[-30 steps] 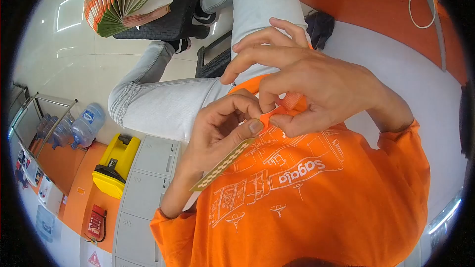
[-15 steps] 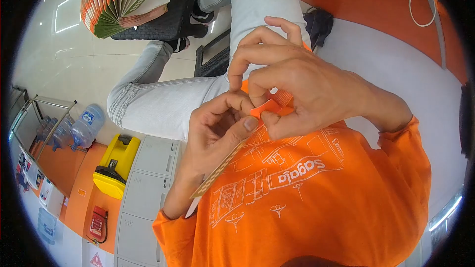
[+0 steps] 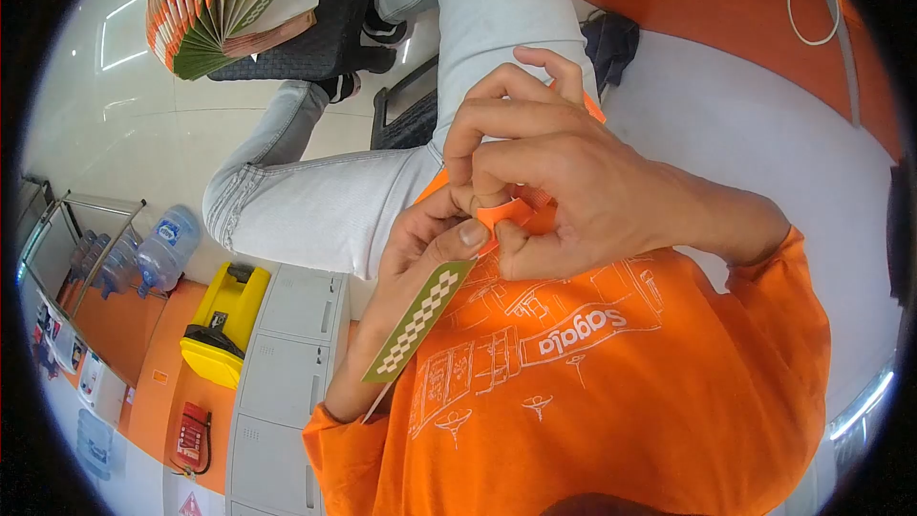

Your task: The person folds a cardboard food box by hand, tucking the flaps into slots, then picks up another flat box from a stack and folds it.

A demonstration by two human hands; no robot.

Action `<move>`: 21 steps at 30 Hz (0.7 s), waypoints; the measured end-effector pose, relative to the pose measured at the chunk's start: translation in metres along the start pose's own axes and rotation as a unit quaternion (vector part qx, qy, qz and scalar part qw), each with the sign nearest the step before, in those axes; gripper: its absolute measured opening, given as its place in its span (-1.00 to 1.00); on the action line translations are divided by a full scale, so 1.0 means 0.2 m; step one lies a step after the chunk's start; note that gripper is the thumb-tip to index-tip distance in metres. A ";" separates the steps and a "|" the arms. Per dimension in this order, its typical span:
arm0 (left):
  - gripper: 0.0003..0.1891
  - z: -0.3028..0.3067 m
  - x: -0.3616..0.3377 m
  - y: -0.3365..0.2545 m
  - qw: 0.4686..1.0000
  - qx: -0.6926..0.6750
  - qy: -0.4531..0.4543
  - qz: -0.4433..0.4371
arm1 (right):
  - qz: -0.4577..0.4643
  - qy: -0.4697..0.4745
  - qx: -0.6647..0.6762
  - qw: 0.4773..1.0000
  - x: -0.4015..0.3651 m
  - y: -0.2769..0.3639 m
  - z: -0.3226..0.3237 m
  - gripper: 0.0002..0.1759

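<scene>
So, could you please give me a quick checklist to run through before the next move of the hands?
1. Left hand gripping the orange paper: ok, thumb pressed near its edge.
2. Right hand on the same piece: ok, thumb and forefinger pinch it.
3. Green checked strip in view: ok, its pattern shows below the left thumb.
4. Pleated paper fan fully on the black stool: not ok, it overhangs the edge.
5. Orange paper's edges aligned: cannot tell, the hands cover part.
</scene>
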State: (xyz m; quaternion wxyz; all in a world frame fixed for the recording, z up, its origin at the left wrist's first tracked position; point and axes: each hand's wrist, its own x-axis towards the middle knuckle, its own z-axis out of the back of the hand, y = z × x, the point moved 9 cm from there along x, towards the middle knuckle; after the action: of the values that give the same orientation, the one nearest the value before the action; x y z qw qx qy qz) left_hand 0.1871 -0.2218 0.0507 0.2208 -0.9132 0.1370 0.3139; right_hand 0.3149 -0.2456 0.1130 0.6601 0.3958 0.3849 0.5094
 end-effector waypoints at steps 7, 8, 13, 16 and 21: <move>-0.71 -0.03 -0.01 -0.01 1.000 -0.009 -0.007 0.010 | -0.004 0.014 0.037 0.999 -0.01 -0.01 0.02 -0.79; -0.71 -0.03 -0.02 -0.01 1.000 -0.011 -0.009 0.016 | -0.005 0.014 0.038 0.999 -0.01 -0.01 0.02 -0.79; -0.71 -0.02 -0.02 -0.01 0.999 -0.021 0.035 0.021 | -0.020 0.028 0.073 0.997 -0.01 -0.03 0.00 -0.80; -0.71 -0.01 -0.01 0.00 0.999 -0.017 0.022 0.031 | -0.024 0.031 0.085 0.996 -0.01 -0.05 0.00 -0.80; -0.71 -0.01 -0.01 0.00 0.999 -0.023 -0.001 0.042 | -0.021 0.021 0.088 0.996 -0.02 -0.06 -0.01 -0.79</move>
State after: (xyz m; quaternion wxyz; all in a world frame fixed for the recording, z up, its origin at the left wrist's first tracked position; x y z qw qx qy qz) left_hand 0.1876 -0.2228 0.0533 0.1869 -0.9111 0.1679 0.3268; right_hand 0.3166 -0.2509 0.1023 0.6248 0.4333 0.4502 0.4683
